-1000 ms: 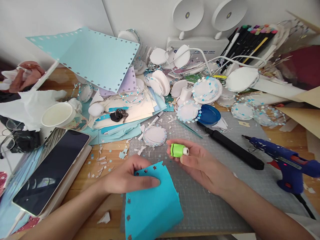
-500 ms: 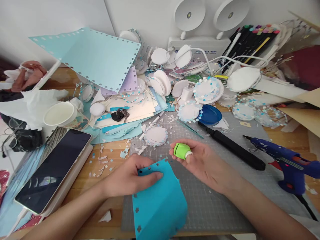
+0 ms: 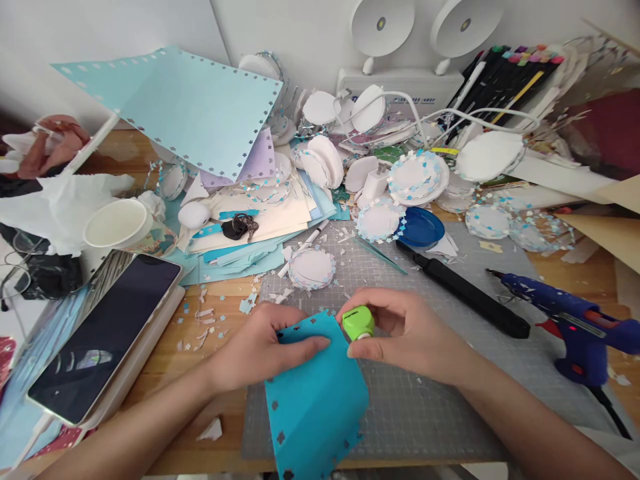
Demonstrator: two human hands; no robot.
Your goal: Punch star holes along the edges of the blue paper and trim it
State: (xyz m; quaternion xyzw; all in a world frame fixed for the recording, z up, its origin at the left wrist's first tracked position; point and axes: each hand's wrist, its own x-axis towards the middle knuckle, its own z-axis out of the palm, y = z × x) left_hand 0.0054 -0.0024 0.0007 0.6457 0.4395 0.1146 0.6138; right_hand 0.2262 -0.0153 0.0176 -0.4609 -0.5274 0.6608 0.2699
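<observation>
My left hand (image 3: pixel 260 343) pinches the upper edge of a teal paper sheet (image 3: pixel 315 400) with small star holes punched along its borders. The sheet lies over the front of a grey cutting mat (image 3: pixel 450 373). My right hand (image 3: pixel 405 333) is closed around a small green craft punch (image 3: pixel 358 323), which touches the sheet's top right corner. Both hands meet at that corner, thumbs on top.
A phone (image 3: pixel 100 337) lies at the left, with a paper cup (image 3: pixel 117 223) behind it. A blue glue gun (image 3: pixel 570 313) and a black tool (image 3: pixel 463 288) lie at the right. White paper discs, paper sheets, markers and a twin-head lamp (image 3: pixel 415 27) crowd the back.
My right hand turned over and carried the green punch down and left to the sheet's top corner. The teal sheet shifted slightly under my left hand.
</observation>
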